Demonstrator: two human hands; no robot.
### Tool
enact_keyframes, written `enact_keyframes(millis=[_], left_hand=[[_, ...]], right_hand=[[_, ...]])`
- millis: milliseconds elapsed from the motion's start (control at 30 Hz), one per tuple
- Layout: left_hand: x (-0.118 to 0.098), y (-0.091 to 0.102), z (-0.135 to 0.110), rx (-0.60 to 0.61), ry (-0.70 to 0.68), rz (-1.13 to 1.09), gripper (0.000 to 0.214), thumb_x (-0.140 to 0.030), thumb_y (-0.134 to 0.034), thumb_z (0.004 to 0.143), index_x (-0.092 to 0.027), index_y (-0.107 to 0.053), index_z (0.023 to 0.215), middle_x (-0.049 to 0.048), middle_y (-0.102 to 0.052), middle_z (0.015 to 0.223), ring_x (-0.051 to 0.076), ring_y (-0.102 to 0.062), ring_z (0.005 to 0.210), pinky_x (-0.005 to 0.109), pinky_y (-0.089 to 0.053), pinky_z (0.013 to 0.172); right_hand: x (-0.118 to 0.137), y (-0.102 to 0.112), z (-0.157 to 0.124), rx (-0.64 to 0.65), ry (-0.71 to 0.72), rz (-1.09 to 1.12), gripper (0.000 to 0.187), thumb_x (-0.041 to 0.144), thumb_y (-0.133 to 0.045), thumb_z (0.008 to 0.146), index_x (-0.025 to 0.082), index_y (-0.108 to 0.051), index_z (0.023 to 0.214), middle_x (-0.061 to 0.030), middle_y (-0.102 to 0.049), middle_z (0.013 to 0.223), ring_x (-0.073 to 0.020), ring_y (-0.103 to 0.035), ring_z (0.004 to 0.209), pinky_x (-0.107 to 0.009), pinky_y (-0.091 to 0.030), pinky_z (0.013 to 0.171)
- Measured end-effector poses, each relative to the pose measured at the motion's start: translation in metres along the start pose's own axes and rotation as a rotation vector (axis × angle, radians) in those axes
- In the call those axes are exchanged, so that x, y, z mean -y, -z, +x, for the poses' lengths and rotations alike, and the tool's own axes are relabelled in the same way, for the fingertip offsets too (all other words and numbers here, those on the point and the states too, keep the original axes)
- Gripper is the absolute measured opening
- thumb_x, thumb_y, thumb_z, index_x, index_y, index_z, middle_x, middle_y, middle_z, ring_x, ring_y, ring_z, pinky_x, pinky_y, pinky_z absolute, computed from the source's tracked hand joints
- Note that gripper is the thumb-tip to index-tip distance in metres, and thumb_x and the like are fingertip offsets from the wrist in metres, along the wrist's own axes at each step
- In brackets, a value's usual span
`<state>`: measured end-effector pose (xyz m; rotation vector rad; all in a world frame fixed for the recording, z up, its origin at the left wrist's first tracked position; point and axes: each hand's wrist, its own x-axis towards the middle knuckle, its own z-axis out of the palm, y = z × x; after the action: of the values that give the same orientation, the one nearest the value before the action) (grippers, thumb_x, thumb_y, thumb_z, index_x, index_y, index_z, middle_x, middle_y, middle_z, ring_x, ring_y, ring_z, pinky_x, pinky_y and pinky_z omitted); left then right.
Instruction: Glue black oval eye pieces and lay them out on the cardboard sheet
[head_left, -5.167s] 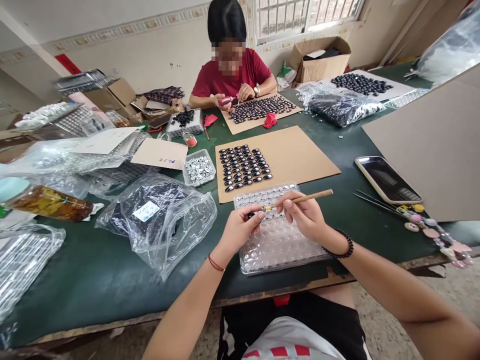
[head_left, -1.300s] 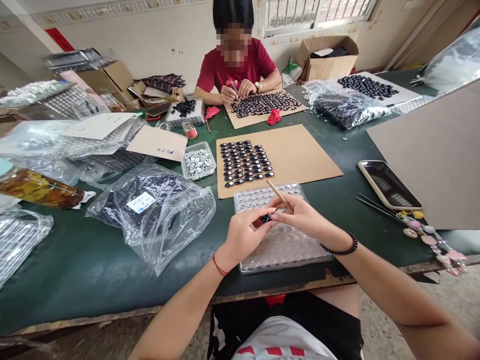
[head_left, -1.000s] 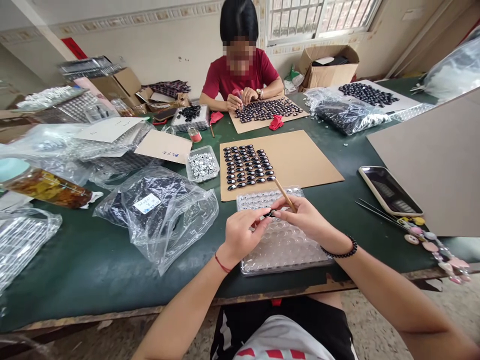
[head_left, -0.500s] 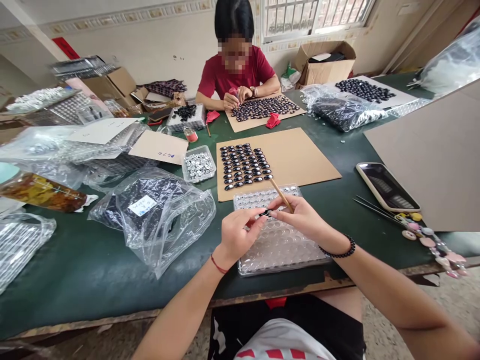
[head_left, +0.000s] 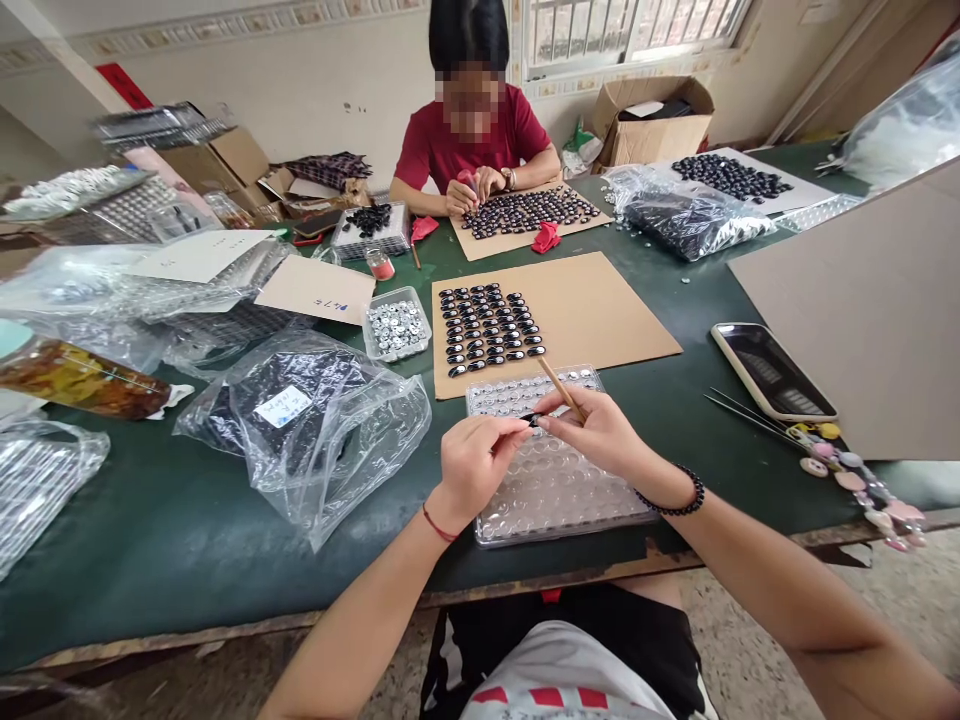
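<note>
A green table (head_left: 225, 560) is stretching across the view, and a person in a red shirt (head_left: 517, 130) is leaning over its far side. Near the wall, a cardboard box (head_left: 656, 142) is holding dark material and something pale. A brown cardboard sheet (head_left: 600, 310) is lying mid-table, bearing rows of glossy black ovals (head_left: 493, 340) on its left part. To its left, a clear bag (head_left: 337, 470) is wrapping dark contents. A clear plastic tray (head_left: 517, 515) is lying below the hands, small shiny bits showing in its far rows. Farther left, a bottle (head_left: 82, 378) is containing brown liquid and yellowish matter. Beside the sheet, a tub (head_left: 402, 353) is holding many silvery discs. The left hand (head_left: 474, 462) is pinching, fingertips together; the right hand (head_left: 600, 430) is facing it. Beyond the tub, a jar (head_left: 380, 262) is holding something red. A wooden stick (head_left: 562, 390) is sitting in the right hand's tight grip. Above the tray, a black piece (head_left: 532, 419) is being held by the left grip, the right fingertips touching its other end.
</note>
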<state>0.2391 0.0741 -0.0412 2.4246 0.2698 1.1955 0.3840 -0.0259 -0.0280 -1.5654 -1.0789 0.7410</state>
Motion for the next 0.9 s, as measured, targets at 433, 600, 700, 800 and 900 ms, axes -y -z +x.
enact_keyframes(millis=[433, 600, 700, 800, 900], left_hand=[[-0.011, 0.0, -0.002, 0.259, 0.412, -0.048, 0.014, -0.029, -0.04, 0.09, -0.019, -0.044, 0.082, -0.003, -0.053, 0.064, 0.011, -0.049, 0.053, 0.022, -0.033, 0.052], [-0.011, -0.002, -0.002, 0.309, 0.499, -0.145, 0.016, -0.031, -0.037, 0.09, -0.019, -0.042, 0.081, -0.0035, -0.049, 0.061, 0.011, -0.046, 0.05, 0.023, -0.033, 0.051], [-0.007, -0.003, 0.002, 0.322, 0.568, -0.213, 0.016, -0.032, -0.039, 0.089, -0.019, -0.043, 0.081, -0.004, -0.047, 0.057, 0.01, -0.045, 0.049, 0.023, -0.035, 0.049], [-0.012, 0.01, 0.015, 0.312, 0.639, -0.402, 0.016, -0.032, -0.043, 0.088, -0.019, -0.046, 0.079, -0.0034, -0.048, 0.057, 0.01, -0.047, 0.049, 0.022, -0.04, 0.048], [-0.035, 0.047, 0.028, 0.15, 0.508, -0.546, 0.009, -0.027, -0.049, 0.085, -0.019, -0.052, 0.084, -0.001, -0.053, 0.065, 0.009, -0.051, 0.052, 0.021, -0.044, 0.048]], right_hand=[[-0.004, -0.003, -0.005, -0.08, 0.095, -0.088, 0.017, 0.031, -0.059, 0.076, 0.016, -0.06, 0.083, 0.0057, -0.037, 0.05, -0.0052, -0.027, 0.042, -0.021, -0.023, 0.041], [-0.003, -0.003, -0.006, -0.09, 0.096, -0.058, 0.015, 0.029, -0.059, 0.076, 0.016, -0.06, 0.082, 0.0066, -0.035, 0.048, -0.0049, -0.026, 0.041, -0.02, -0.021, 0.039], [-0.003, -0.001, -0.004, -0.088, 0.053, 0.015, 0.017, 0.031, -0.06, 0.075, 0.016, -0.06, 0.082, 0.0042, -0.043, 0.053, -0.0047, -0.029, 0.041, -0.02, -0.022, 0.039], [-0.004, 0.003, -0.002, -0.115, 0.001, 0.097, 0.019, 0.033, -0.063, 0.073, 0.016, -0.059, 0.082, 0.0028, -0.048, 0.059, -0.0042, -0.031, 0.043, -0.02, -0.023, 0.04], [-0.008, 0.005, 0.0, -0.153, -0.031, 0.17, 0.02, 0.034, -0.065, 0.072, 0.018, -0.06, 0.082, 0.0034, -0.047, 0.061, -0.0039, -0.031, 0.044, -0.019, -0.024, 0.041]])
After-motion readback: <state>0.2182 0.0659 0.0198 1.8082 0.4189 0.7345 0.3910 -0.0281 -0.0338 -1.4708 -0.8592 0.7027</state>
